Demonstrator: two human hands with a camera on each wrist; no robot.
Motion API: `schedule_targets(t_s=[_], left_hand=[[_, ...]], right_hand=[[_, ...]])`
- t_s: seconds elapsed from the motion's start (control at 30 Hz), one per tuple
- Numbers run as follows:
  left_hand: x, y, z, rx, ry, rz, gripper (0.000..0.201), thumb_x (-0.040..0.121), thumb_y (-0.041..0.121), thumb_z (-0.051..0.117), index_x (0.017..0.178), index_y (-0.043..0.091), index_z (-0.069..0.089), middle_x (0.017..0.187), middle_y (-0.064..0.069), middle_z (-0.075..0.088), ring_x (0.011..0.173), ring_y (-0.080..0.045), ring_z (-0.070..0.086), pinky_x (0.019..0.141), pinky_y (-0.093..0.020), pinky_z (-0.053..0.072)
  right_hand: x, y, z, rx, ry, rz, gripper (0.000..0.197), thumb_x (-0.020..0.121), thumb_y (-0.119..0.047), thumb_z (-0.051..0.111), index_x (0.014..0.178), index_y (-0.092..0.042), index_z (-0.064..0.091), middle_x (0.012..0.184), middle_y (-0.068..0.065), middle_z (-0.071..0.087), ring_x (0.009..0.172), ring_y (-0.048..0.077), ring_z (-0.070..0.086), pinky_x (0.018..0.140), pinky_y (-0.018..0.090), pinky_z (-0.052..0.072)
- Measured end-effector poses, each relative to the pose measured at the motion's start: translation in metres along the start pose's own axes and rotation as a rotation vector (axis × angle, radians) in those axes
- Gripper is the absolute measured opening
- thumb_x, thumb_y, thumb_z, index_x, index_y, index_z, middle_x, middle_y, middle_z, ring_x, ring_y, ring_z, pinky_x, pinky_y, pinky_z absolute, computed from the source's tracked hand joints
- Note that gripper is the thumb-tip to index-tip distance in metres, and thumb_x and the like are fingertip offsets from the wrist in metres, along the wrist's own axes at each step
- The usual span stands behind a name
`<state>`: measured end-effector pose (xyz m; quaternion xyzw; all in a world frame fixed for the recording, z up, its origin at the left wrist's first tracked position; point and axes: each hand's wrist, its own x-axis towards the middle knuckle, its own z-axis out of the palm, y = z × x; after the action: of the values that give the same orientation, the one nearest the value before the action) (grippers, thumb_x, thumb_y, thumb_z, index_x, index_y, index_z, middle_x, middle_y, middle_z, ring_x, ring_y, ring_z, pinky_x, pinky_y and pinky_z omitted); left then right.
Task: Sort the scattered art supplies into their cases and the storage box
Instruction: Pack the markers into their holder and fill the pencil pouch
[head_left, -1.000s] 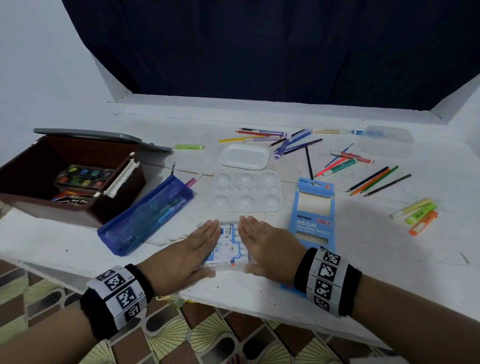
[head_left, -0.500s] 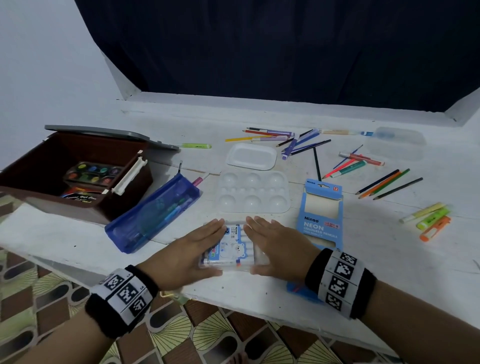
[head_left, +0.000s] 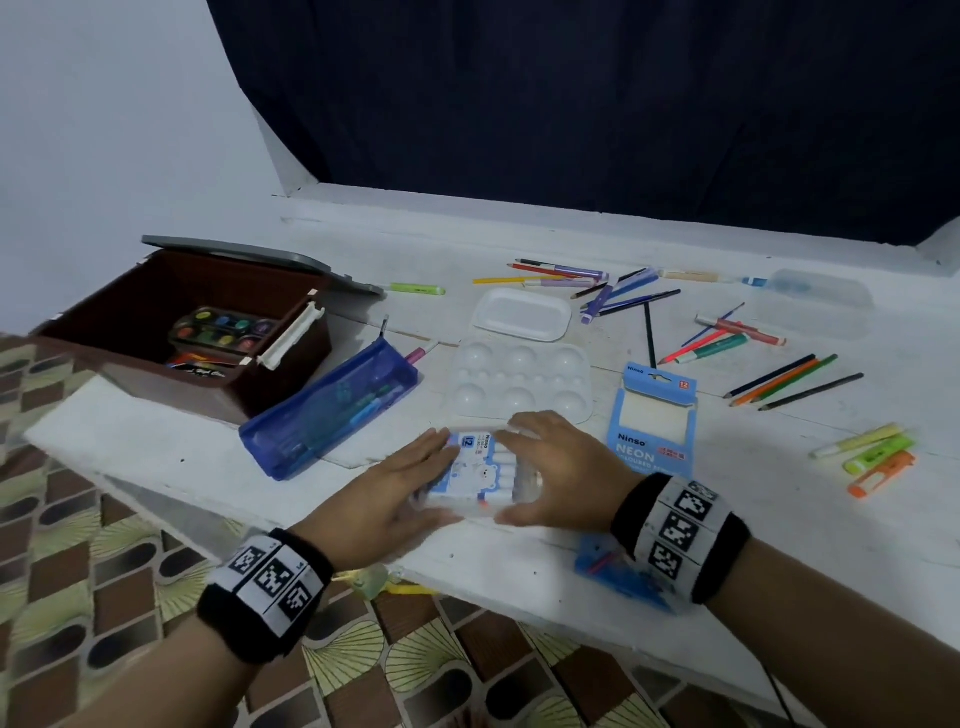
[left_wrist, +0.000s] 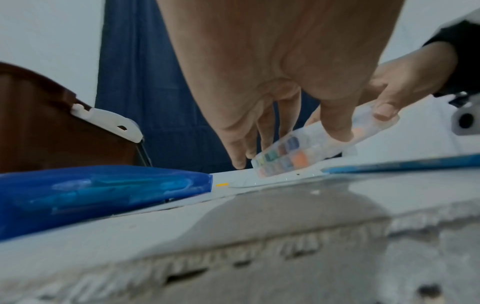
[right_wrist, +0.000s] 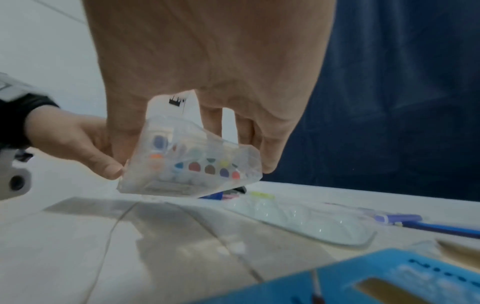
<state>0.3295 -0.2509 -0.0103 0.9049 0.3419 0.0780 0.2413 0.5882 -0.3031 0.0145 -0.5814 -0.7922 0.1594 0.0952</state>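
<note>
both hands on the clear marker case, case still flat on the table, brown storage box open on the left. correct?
Not quite. Both hands, left hand and right hand, do hold the clear marker case, and the brown storage box is open at left. But the case is not flat: the right wrist view shows it tilted and lifted off the table.

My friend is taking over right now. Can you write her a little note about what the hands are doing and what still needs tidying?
Left hand and right hand both grip the clear marker case, tilted up off the white table near its front edge.
Done: the watercolour set lies in the open brown storage box; pens sit in the blue pencil case.
Left: put the marker case away, then the coloured pencils, the highlighters, the white palette, and the neon pencil box, which looks empty.
</note>
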Motion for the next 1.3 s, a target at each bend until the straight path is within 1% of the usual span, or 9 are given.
schedule_targets(t_s=[0.1, 0.2, 0.37, 0.53, 0.67, 0.8, 1.0, 1.13, 1.3], left_hand=[[-0.007, 0.008, -0.003, -0.073, 0.174, 0.018, 0.072, 0.093, 0.058, 0.054, 0.154, 0.028, 0.032, 0.163, 0.015, 0.021, 0.149, 0.004, 0.016, 0.122, -0.026, 0.021], [-0.016, 0.018, -0.011, -0.179, 0.371, 0.004, 0.06, 0.096, 0.042, 0.062, 0.15, 0.031, 0.04, 0.16, 0.013, 0.033, 0.147, 0.0, 0.027, 0.119, -0.025, 0.028], [-0.025, 0.018, -0.043, -0.329, 0.593, -0.002, 0.045, 0.098, 0.031, 0.061, 0.142, 0.025, 0.052, 0.144, 0.013, 0.052, 0.136, -0.008, 0.047, 0.109, -0.034, 0.044], [-0.036, -0.017, -0.089, -0.373, 0.724, -0.047, 0.031, 0.096, 0.027, 0.059, 0.127, 0.028, 0.062, 0.116, 0.011, 0.066, 0.107, -0.013, 0.065, 0.088, -0.021, 0.051], [-0.051, -0.067, -0.124, -0.406, 0.74, -0.038, 0.018, 0.099, 0.024, 0.059, 0.115, 0.027, 0.066, 0.106, 0.003, 0.071, 0.092, -0.018, 0.068, 0.081, -0.035, 0.054], [-0.068, -0.121, -0.164, -0.378, 0.76, -0.015, 0.017, 0.098, 0.026, 0.061, 0.114, 0.026, 0.067, 0.11, 0.006, 0.071, 0.1, -0.013, 0.069, 0.087, -0.033, 0.054], [-0.085, -0.205, -0.223, -0.331, 0.641, -0.033, 0.022, 0.095, 0.029, 0.059, 0.116, 0.026, 0.065, 0.102, 0.005, 0.07, 0.092, -0.014, 0.068, 0.079, -0.035, 0.055], [-0.081, -0.25, -0.251, -0.268, 0.559, -0.004, 0.02, 0.095, 0.03, 0.059, 0.114, 0.035, 0.063, 0.093, 0.01, 0.067, 0.084, -0.01, 0.066, 0.072, -0.014, 0.049], [-0.066, -0.283, -0.259, -0.298, 0.456, 0.024, 0.022, 0.095, 0.033, 0.058, 0.117, 0.036, 0.06, 0.091, 0.011, 0.064, 0.081, -0.013, 0.063, 0.069, -0.014, 0.047]], right_hand=[[-0.007, -0.002, -0.007, 0.067, 0.187, -0.039, 0.088, 0.07, -0.063, 0.075, 0.142, -0.019, 0.05, 0.143, 0.008, 0.046, 0.133, 0.021, 0.038, 0.107, 0.022, 0.025], [-0.012, -0.01, -0.009, 0.154, 0.333, -0.008, 0.088, 0.068, -0.075, 0.06, 0.135, -0.019, 0.057, 0.132, 0.002, 0.055, 0.122, 0.019, 0.048, 0.105, 0.028, 0.038], [0.006, -0.034, -0.02, 0.302, 0.412, 0.105, 0.087, 0.065, -0.082, 0.054, 0.131, -0.027, 0.06, 0.127, -0.011, 0.054, 0.12, 0.007, 0.048, 0.105, 0.028, 0.039], [0.044, -0.071, -0.025, 0.423, 0.455, 0.168, 0.08, 0.063, -0.082, 0.054, 0.128, -0.035, 0.059, 0.125, -0.021, 0.054, 0.12, -0.001, 0.046, 0.106, 0.025, 0.037], [0.087, -0.111, -0.021, 0.5, 0.535, 0.132, 0.07, 0.067, -0.076, 0.06, 0.123, -0.035, 0.062, 0.121, -0.023, 0.058, 0.117, 0.0, 0.051, 0.102, 0.029, 0.043], [0.14, -0.147, -0.014, 0.51, 0.602, 0.084, 0.074, 0.068, -0.081, 0.06, 0.121, -0.029, 0.065, 0.119, -0.016, 0.06, 0.117, 0.006, 0.054, 0.101, 0.033, 0.044], [0.215, -0.193, -0.007, 0.375, 0.528, 0.078, 0.088, 0.064, -0.091, 0.05, 0.127, -0.031, 0.061, 0.127, -0.017, 0.054, 0.122, 0.001, 0.046, 0.105, 0.022, 0.038], [0.252, -0.208, -0.001, 0.25, 0.452, 0.074, 0.09, 0.064, -0.093, 0.044, 0.129, -0.032, 0.059, 0.131, -0.015, 0.049, 0.121, 0.0, 0.042, 0.104, 0.015, 0.031], [0.282, -0.206, 0.008, 0.044, 0.332, 0.075, 0.082, 0.072, -0.085, 0.049, 0.133, -0.032, 0.055, 0.136, -0.006, 0.042, 0.127, 0.012, 0.039, 0.107, 0.035, 0.039]])
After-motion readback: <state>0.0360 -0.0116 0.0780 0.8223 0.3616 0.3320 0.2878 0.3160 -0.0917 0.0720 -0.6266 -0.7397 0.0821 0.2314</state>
